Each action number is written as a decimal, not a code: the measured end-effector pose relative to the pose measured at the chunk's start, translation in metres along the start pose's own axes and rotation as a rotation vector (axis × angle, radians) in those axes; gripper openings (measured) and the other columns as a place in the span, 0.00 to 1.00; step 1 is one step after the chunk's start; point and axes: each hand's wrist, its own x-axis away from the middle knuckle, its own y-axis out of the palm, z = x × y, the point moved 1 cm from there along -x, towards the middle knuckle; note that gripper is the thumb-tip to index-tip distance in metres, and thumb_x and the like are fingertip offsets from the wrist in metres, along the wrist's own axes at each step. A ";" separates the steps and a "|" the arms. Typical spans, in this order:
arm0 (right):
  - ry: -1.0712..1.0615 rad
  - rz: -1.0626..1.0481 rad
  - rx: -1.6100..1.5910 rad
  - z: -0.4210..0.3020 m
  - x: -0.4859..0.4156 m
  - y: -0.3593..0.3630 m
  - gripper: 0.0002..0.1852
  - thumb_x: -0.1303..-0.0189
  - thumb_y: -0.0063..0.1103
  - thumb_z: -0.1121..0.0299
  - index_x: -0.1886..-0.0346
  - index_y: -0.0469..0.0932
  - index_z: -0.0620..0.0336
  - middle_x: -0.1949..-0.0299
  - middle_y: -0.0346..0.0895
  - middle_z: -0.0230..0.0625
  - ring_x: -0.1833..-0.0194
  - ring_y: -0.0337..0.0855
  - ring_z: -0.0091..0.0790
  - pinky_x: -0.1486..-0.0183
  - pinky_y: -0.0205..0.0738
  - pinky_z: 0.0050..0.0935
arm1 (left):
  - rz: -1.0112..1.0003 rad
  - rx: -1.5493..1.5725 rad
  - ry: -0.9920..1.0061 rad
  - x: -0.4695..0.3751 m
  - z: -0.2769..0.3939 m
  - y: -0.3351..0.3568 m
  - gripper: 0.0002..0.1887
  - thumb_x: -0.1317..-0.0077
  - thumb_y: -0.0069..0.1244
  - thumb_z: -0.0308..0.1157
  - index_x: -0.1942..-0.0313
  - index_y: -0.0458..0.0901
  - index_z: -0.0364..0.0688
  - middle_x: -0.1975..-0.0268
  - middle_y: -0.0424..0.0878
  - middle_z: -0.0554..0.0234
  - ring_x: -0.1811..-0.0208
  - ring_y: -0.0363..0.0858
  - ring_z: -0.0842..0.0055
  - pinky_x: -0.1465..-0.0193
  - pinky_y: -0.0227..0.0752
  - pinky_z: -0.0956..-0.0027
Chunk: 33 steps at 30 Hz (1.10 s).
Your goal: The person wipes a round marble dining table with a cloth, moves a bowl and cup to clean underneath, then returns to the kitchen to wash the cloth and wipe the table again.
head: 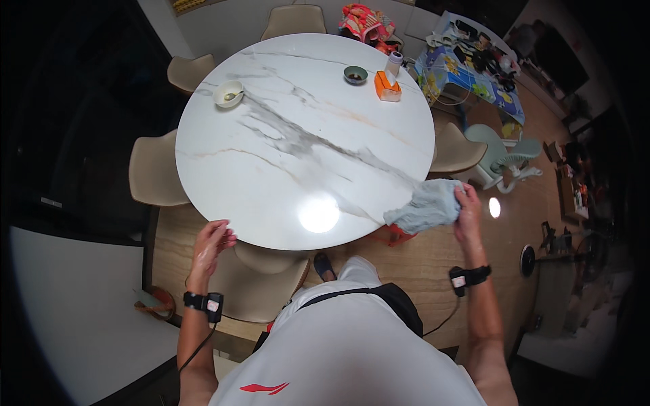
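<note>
My right hand [468, 215] grips a crumpled light grey-blue cloth [429, 205] by one end. The cloth hangs out over the right front edge of a round white marble-patterned table [274, 198]; I cannot tell whether it touches the top. Near the table's left front edge is my left hand [209, 248], its fingers loosely bent and nothing in them. On the far left of the tabletop stands a white bowl [223, 98] with a spoon [231, 96] in it. Toward the back right, a green bowl [355, 75] holds a little dark liquid.
Beside the green bowl are an orange tissue pack [387, 90] and a pale bottle [394, 62]. Beige chairs surround the table, one [259, 286] close before my legs and one [459, 148] at right. A red stool [398, 236] is partly hidden under the cloth. Behind, a side table [452, 68] is cluttered.
</note>
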 end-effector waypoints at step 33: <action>0.269 -0.528 0.452 -0.161 -0.567 0.219 0.18 0.26 0.56 0.65 0.44 0.77 0.72 0.57 0.86 0.43 0.61 0.90 0.37 0.57 0.90 0.35 | -0.066 -0.416 -0.002 -0.098 0.225 0.193 0.12 0.24 0.55 0.32 0.47 0.83 0.35 0.61 0.85 0.63 0.58 0.86 0.77 0.49 0.81 0.70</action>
